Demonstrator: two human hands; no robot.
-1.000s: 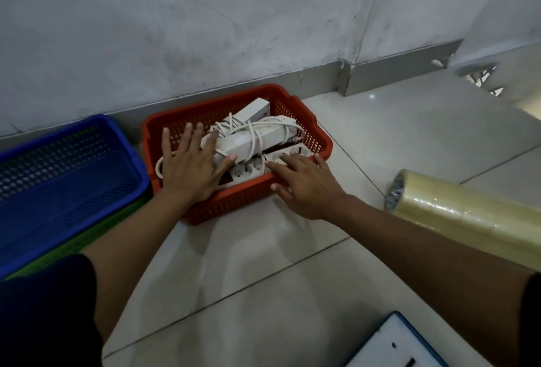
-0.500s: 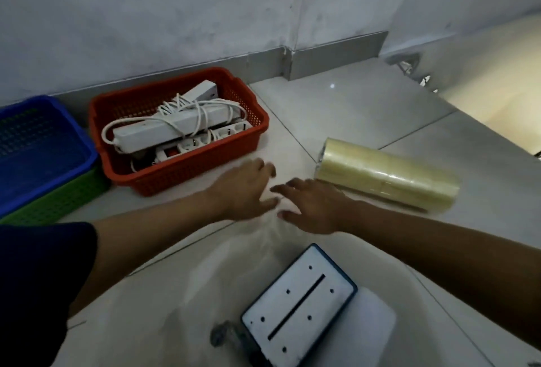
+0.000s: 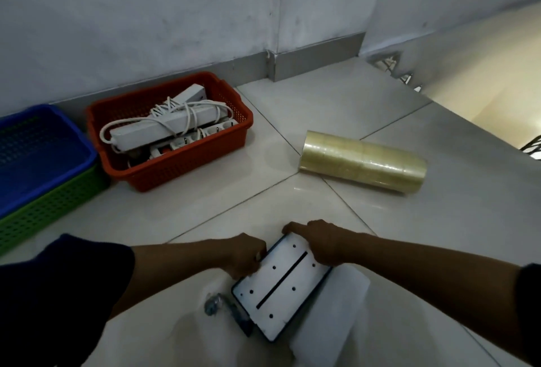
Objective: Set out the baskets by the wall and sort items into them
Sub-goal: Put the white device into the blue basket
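Baskets line the wall: red basket (image 3: 175, 144) holding power strips (image 3: 164, 129), blue basket (image 3: 38, 155) nested in green. Nearer, left hand (image 3: 246, 255) and right hand (image 3: 319, 243) grip a white slotted board (image 3: 281, 281) on the floor, likely to lift it.

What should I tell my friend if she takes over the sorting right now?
Left hand: closed on the near-left edge of the flat white panel, low in the picture.
Right hand: fingers curled over the panel's far end.
Red basket: by the wall, holding white power strips and their cords.
Blue basket: left of the red one, nested in a green basket, nothing visible inside.
Tape roll stack: lying on the floor to the right, unsorted.
Done: power strips sorted.
Left: separate the nested baskets, then sort the panel, the tape and the small metal piece beside the panel.
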